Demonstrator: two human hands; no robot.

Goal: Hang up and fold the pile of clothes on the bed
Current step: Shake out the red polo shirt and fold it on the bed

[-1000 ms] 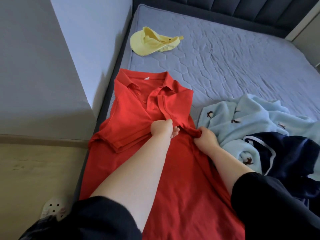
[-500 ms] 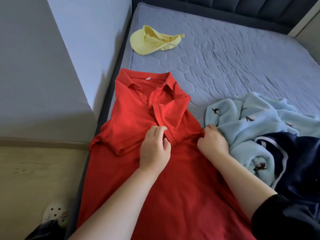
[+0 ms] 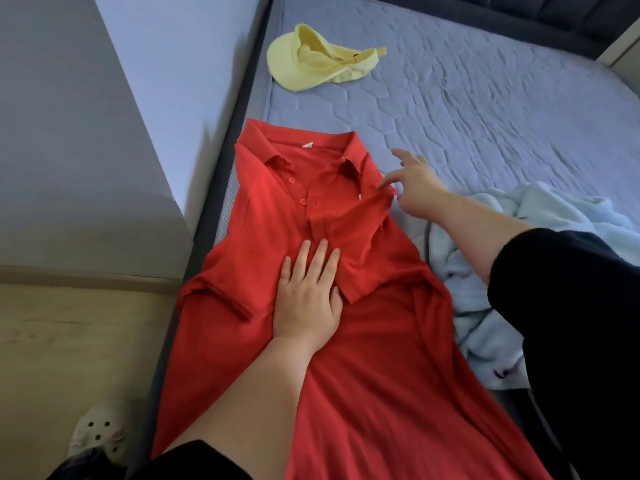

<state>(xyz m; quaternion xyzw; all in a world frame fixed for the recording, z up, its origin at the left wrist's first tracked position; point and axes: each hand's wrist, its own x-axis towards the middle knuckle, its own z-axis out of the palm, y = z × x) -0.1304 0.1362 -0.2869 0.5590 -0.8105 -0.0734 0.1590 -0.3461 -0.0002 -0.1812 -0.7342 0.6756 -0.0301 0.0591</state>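
A red polo shirt (image 3: 363, 358) lies face up along the left side of the bed, collar away from me. Both short sleeves are folded in over the chest. My left hand (image 3: 308, 292) lies flat with straight fingers on the chest, between the two folded sleeves. My right hand (image 3: 414, 188) is at the shirt's right shoulder and pinches the bunched edge of the fold there, with the forefinger stretched out. A light blue garment (image 3: 485, 323) lies crumpled to the right of the shirt, partly under my right sleeve.
A yellow cap (image 3: 318, 64) lies upside down near the head of the grey quilted mattress (image 3: 485, 116). A grey wall (image 3: 86, 133) runs along the bed's left edge. A pale clog (image 3: 98, 434) sits on the wooden floor at lower left.
My left hand has opened and now lies flat on the chest. My right hand has moved from the sleeve's lower edge up to the right shoulder fold. The camera has moved closer.
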